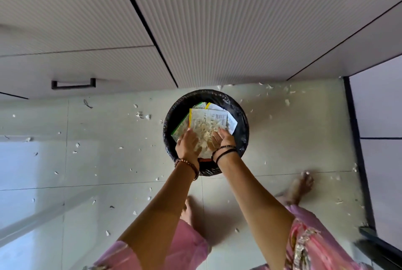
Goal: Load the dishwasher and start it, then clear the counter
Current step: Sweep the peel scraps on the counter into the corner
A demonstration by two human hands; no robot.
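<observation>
A round bin lined with a black bag [240, 126] stands on the floor in front of the cabinets. Inside it lie white, green and yellow packets [214, 117] with pale peel scraps [205, 131] heaped on top. Both my hands hover over the bin's near half. My left hand [188, 145] is cupped with its palm facing right, and my right hand [224, 139] is cupped opposite it. The scraps sit between the two palms, and some cling to the fingers. Whether the fingers hold any scraps is unclear.
Pale peel bits [142, 114] are scattered over the grey floor tiles all around the bin. White ribbed cabinet fronts fill the top, one with a black handle [73, 84]. A dark-framed panel [356, 139] runs along the right. My bare feet [301, 187] stand just behind the bin.
</observation>
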